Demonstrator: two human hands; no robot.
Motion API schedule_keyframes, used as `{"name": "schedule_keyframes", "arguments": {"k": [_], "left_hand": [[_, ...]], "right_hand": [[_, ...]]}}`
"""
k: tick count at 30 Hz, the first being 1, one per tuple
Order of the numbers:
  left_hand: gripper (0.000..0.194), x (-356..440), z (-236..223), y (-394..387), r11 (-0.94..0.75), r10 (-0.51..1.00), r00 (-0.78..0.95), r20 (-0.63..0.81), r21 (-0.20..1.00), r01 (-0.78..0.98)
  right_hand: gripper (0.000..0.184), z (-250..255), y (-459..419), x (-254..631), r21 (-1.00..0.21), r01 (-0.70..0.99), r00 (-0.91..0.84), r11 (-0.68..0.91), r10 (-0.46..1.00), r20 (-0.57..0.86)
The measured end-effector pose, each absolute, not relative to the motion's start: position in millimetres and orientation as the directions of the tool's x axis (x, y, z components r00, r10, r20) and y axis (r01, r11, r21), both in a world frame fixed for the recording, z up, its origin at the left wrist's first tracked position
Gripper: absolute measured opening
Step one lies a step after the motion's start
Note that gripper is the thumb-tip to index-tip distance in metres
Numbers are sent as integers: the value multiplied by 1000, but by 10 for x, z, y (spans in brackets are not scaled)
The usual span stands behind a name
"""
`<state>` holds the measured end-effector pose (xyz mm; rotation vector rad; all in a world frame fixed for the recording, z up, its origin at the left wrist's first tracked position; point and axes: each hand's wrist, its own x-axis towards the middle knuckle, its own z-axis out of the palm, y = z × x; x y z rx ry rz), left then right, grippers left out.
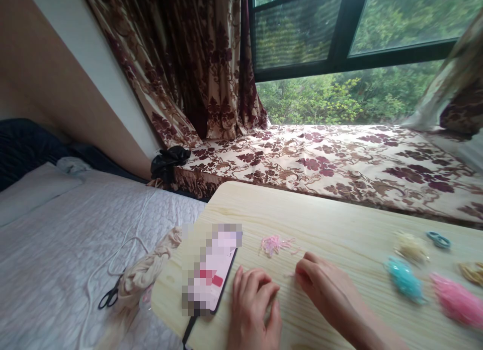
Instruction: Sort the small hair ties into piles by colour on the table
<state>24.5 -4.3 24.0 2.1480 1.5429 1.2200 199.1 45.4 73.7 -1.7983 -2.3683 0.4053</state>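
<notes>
My left hand (254, 302) rests on the pale wooden table (241, 204), just right of a phone. Its fingers are loosely bent and a little apart, with nothing visible in them. To its right, my right hand (320, 279) is closed in a pinch low over the tabletop. A thin pale pink strand (289, 275) sticks out at its fingertips; the fingers hide the rest. Beyond both hands lies a small loose pile of pink strands (275, 245). The phone (221, 269) has a partly blurred, lit screen.
At the right lie a cream bundle (411, 248), a turquoise bundle (405, 279), a pink bundle (456, 299), a tan bundle (471, 272) and a blue-grey looped item (438, 239). Black-handled scissors (108, 298) and a white cable (90, 284) are on the bed (75, 229).
</notes>
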Motion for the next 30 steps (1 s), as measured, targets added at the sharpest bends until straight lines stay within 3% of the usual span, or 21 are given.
{"name": "schedule_keyframes", "arguments": {"k": [5,9,15,30], "left_hand": [[30,210,229,-37,-427,863,118,491,582,692],[29,112,168,2,-508,822,244,515,468,723],[29,13,105,21,-561,789,343,510,369,741],[22,45,133,-1,-523,805,293,516,383,762]], "right_hand": [[25,693,397,2017,-315,903,-297,291,954,32],[24,677,209,2223,-358,886,-287,295,955,78],[21,683,-176,2682,-475,823,-171,310,934,314],[13,877,-602,3237,-609,771,83,187,918,387]]}}
